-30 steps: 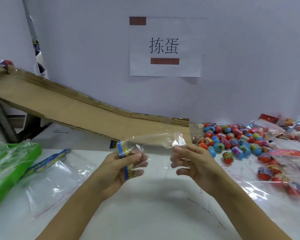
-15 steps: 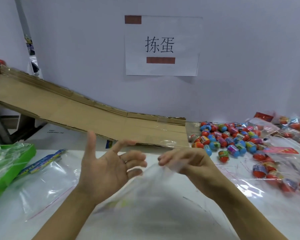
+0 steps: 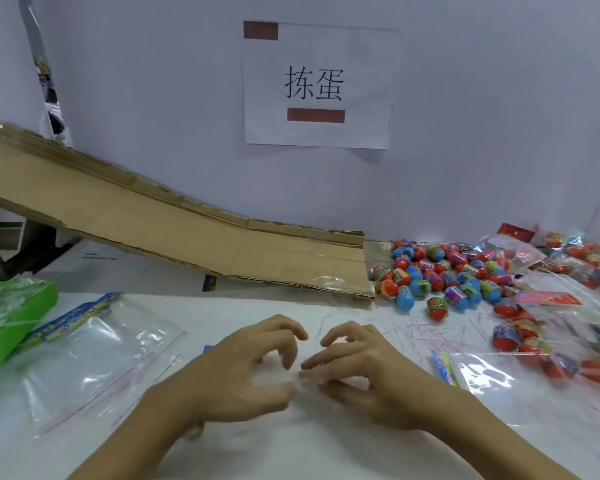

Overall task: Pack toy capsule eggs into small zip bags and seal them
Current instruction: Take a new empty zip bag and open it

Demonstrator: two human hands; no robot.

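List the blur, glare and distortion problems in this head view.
Head view: both hands, left hand and right hand, are motion-blurred at the fingertips, so any grip is unclear; the bagged eggs at the right edge smear; glare streaks the clear bag and the ramp's taped end; wide-angle bending curves the frame's edges; the loose eggs and sign stay sharp.

Two bare forearms, left hand (image 3: 236, 379), right hand (image 3: 368, 375), no sleeves

Bright even light, glare on plastic, edges bent w/ blur
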